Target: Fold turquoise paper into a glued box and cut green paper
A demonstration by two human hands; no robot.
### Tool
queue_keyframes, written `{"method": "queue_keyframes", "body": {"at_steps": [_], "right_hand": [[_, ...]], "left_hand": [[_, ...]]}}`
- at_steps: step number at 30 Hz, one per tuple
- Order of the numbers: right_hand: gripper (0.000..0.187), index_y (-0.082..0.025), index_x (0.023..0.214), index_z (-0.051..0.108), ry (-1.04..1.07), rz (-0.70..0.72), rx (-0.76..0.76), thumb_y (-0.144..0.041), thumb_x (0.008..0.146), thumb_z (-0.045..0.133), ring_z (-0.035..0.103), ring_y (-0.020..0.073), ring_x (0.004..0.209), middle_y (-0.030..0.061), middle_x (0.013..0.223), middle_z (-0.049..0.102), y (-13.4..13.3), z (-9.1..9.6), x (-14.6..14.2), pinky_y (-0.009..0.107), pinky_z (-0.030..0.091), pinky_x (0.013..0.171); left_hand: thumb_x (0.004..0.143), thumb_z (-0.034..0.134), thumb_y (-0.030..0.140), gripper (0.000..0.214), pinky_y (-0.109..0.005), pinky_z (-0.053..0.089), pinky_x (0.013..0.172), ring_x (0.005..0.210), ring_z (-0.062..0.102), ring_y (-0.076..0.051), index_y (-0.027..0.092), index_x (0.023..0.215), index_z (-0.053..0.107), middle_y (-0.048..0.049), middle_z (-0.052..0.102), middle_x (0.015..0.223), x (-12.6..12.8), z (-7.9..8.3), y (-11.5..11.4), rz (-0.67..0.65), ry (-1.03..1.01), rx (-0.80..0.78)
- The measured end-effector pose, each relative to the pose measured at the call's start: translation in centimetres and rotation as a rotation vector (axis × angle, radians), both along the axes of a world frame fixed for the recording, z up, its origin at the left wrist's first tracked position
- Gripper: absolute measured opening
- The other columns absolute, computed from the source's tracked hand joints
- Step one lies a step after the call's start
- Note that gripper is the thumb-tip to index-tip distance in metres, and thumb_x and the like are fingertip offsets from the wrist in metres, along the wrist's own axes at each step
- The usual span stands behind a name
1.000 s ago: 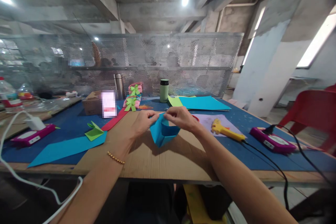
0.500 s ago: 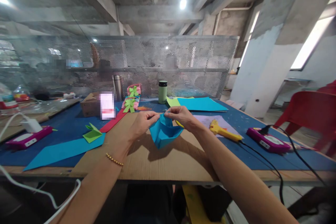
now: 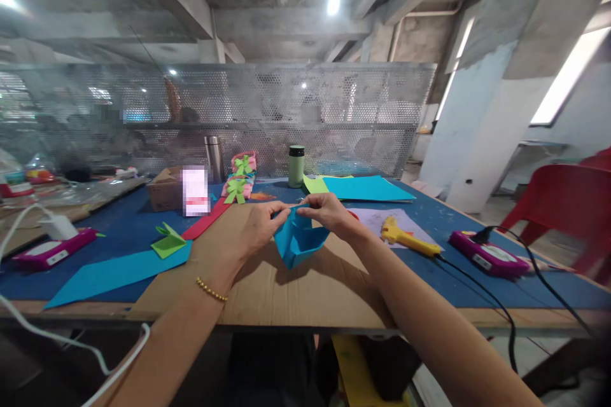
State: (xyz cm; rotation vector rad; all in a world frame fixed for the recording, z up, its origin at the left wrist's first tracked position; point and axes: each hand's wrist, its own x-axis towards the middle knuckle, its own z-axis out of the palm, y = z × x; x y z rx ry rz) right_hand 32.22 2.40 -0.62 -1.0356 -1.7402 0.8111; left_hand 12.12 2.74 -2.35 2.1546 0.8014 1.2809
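A folded blue paper piece (image 3: 301, 243), shaped like a small open box with a pointed lower corner, hangs between my hands. My left hand (image 3: 264, 224) pinches its upper left edge. Close beside it, my right hand (image 3: 328, 211) pinches the top edge with thumb and forefinger. Both thumbs nearly meet there, and the fingertips hide the exact fold. Beneath the paper lies a brown cardboard sheet (image 3: 267, 305). Left of it, a folded green paper piece (image 3: 168, 243) rests on a long blue paper strip (image 3: 114, 275).
On the right are a yellow hot glue gun (image 3: 410, 238) on lilac paper and a purple power strip (image 3: 487, 255) with a black cord. At the back stand a green bottle (image 3: 296, 168), a steel flask (image 3: 214, 159), blue sheets (image 3: 367, 188) and a cardboard box (image 3: 165, 191).
Both hands keep their pinch on the blue paper. The paper has turned slightly, its right side drawn in a little towards the left.
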Motion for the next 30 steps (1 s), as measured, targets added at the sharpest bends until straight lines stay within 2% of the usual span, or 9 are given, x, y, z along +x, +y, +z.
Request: {"method": "queue_keyframes", "body": {"at_steps": [4, 9, 17, 23, 26, 28, 30], "right_hand": [[0.041, -0.014, 0.077, 0.07, -0.002, 0.017, -0.006, -0.053, 0.066, 0.079, 0.048, 0.0101, 0.06, -0.0014, 0.064, 0.059, -0.2, -0.1, -0.2, 0.025, 0.035, 0.056], [0.042, -0.014, 0.074, 0.067, -0.057, 0.01, -0.008, -0.051, 0.061, 0.084, 0.045, 0.0088, 0.057, -0.0026, 0.063, 0.058, 0.0, -0.5, -0.3, 0.023, 0.031, 0.052], [0.032, -0.015, 0.074, 0.071, 0.008, 0.024, -0.035, -0.041, 0.061, 0.084, 0.05, 0.0096, 0.059, -0.0018, 0.064, 0.063, 0.6, 0.0, 0.8, 0.024, 0.038, 0.055], [0.026, -0.015, 0.074, 0.072, 0.083, 0.02, -0.039, -0.035, 0.06, 0.08, 0.058, 0.0132, 0.065, 0.0008, 0.068, 0.067, 0.5, 0.4, 1.2, 0.029, 0.045, 0.066], [0.031, -0.014, 0.079, 0.072, 0.106, 0.039, -0.023, -0.042, 0.067, 0.076, 0.062, 0.0156, 0.071, 0.003, 0.072, 0.068, -0.1, 0.9, 1.0, 0.03, 0.048, 0.071], [0.036, -0.014, 0.08, 0.072, 0.072, 0.019, 0.009, -0.049, 0.072, 0.074, 0.06, 0.0141, 0.071, 0.0028, 0.072, 0.067, -0.4, 1.0, 0.6, 0.029, 0.047, 0.069], [0.039, -0.014, 0.08, 0.073, 0.021, -0.014, 0.034, -0.052, 0.072, 0.076, 0.056, 0.0124, 0.068, 0.0019, 0.071, 0.066, -0.5, 0.9, 0.3, 0.027, 0.044, 0.065]], "left_hand": [[0.089, 0.056, 0.037, 0.033, -0.027, 0.048, 0.07, 0.078, 0.065, -0.019, 0.013, 0.093, 0.078, -0.0066, 0.076, 0.086, 0.1, 0.0, 0.1, -0.005, -0.008, 0.0], [0.088, 0.056, 0.036, 0.033, -0.031, 0.05, 0.086, 0.097, 0.068, -0.023, 0.017, 0.102, 0.079, -0.0082, 0.077, 0.107, 0.4, -0.1, -0.2, -0.073, 0.004, 0.015], [0.088, 0.055, 0.041, 0.034, -0.026, 0.046, 0.069, 0.076, 0.062, -0.018, 0.014, 0.087, 0.076, -0.0056, 0.073, 0.083, 0.0, 0.4, -0.4, 0.0, 0.007, -0.01], [0.088, 0.055, 0.041, 0.034, -0.025, 0.043, 0.067, 0.075, 0.058, -0.016, 0.013, 0.085, 0.073, -0.0046, 0.07, 0.08, -0.2, 0.2, 0.1, 0.008, -0.01, -0.012], [0.088, 0.055, 0.042, 0.034, -0.024, 0.041, 0.064, 0.071, 0.056, -0.015, 0.013, 0.081, 0.072, -0.0033, 0.067, 0.076, -0.3, 0.2, 0.2, 0.03, -0.01, -0.004], [0.088, 0.055, 0.042, 0.034, -0.024, 0.042, 0.064, 0.072, 0.057, -0.016, 0.014, 0.082, 0.073, -0.0033, 0.068, 0.077, -0.3, 0.3, 0.1, 0.034, -0.009, 0.001], [0.087, 0.056, 0.042, 0.034, -0.025, 0.043, 0.066, 0.073, 0.059, -0.016, 0.014, 0.084, 0.074, -0.004, 0.07, 0.079, -0.2, 0.4, -0.2, 0.02, -0.01, -0.008]]}}
